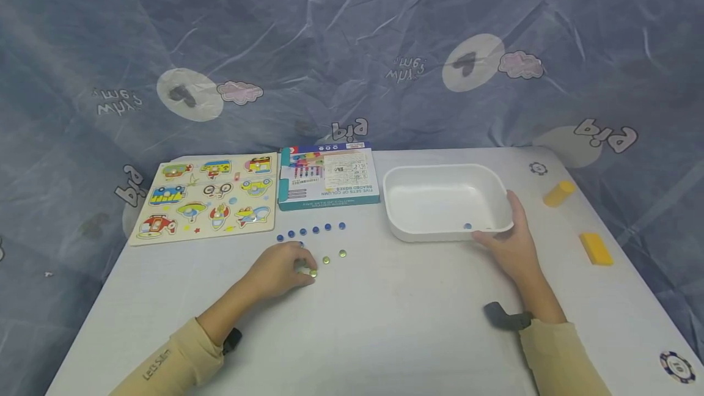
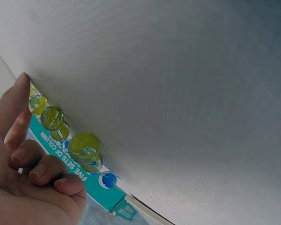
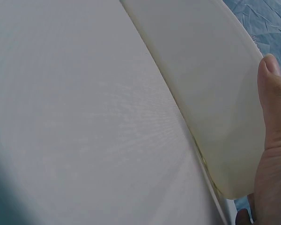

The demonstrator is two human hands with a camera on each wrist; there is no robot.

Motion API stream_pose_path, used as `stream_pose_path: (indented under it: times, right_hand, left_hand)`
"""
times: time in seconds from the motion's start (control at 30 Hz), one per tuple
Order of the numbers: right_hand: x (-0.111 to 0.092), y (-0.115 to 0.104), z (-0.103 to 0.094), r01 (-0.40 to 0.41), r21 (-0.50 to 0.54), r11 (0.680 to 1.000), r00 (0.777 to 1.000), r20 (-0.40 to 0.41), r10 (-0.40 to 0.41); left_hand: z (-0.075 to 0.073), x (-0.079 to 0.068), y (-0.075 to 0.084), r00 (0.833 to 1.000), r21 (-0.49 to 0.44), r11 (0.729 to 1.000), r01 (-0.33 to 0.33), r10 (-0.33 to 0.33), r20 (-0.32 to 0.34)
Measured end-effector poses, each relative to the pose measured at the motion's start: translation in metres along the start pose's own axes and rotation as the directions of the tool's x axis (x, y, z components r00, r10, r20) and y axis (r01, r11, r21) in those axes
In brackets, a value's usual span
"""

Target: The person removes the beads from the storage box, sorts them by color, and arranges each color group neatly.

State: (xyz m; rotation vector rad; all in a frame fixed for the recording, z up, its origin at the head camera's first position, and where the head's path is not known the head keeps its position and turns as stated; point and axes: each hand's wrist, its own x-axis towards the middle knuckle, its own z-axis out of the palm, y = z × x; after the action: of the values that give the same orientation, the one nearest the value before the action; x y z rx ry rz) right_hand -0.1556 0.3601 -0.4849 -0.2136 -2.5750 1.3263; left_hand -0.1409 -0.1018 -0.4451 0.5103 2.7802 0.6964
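Observation:
My left hand is over the table, thumb and forefinger curved apart beside a yellow-green glass marble. None of the marbles looks pinched; the other fingers curl toward the palm in the left wrist view. More yellow-green marbles lie just right of it, and behind them runs a row of blue marbles. My right hand grips the near right corner of a white plastic tub, with the thumb against its wall. A blue marble sits inside the tub.
Behind the marbles stand a wooden picture puzzle board and a teal-and-white boxed set. A yellow cylinder and an orange-yellow block are near the table's right edge. A patterned cloth hangs behind.

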Motion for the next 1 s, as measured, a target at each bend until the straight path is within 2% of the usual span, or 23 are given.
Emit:
stream_pose_path:
  times: [0.43, 0.6, 0.7, 0.8, 0.9, 1.0]
  right_hand:
    - [-0.001, -0.002, -0.001, -0.014, 0.011, 1.0, 1.0, 0.008, 0.014]
    - [-0.001, -0.001, 0.0, -0.021, 0.001, 1.0, 1.0, 0.009, 0.021]
    - [-0.001, -0.002, 0.0, -0.019, 0.001, 1.0, 1.0, 0.01, 0.019]
    - [-0.001, -0.002, -0.001, -0.016, 0.002, 1.0, 1.0, 0.01, 0.016]
    - [-0.001, -0.002, -0.001, -0.015, 0.007, 1.0, 1.0, 0.009, 0.015]
    - [-0.001, -0.002, -0.001, -0.014, 0.013, 1.0, 1.0, 0.009, 0.014]
  left_hand:
    - [-0.001, 0.001, 0.0, 1.0, -0.05, 0.999, 0.009, -0.009, 0.006]
    - [-0.006, 0.0, 0.007, 1.0, -0.084, 0.996, -0.004, 0.003, -0.009]
    - [-0.013, 0.002, 0.022, 0.998, -0.085, 0.995, -0.052, 0.049, -0.03]
    - [-0.021, 0.009, 0.045, 0.992, -0.053, 0.992, -0.118, 0.116, -0.045]
    - [-0.024, 0.021, 0.071, 0.98, -0.019, 0.981, -0.195, 0.193, -0.054]
    - [-0.023, 0.039, 0.095, 0.964, -0.029, 0.965, -0.261, 0.26, -0.053]
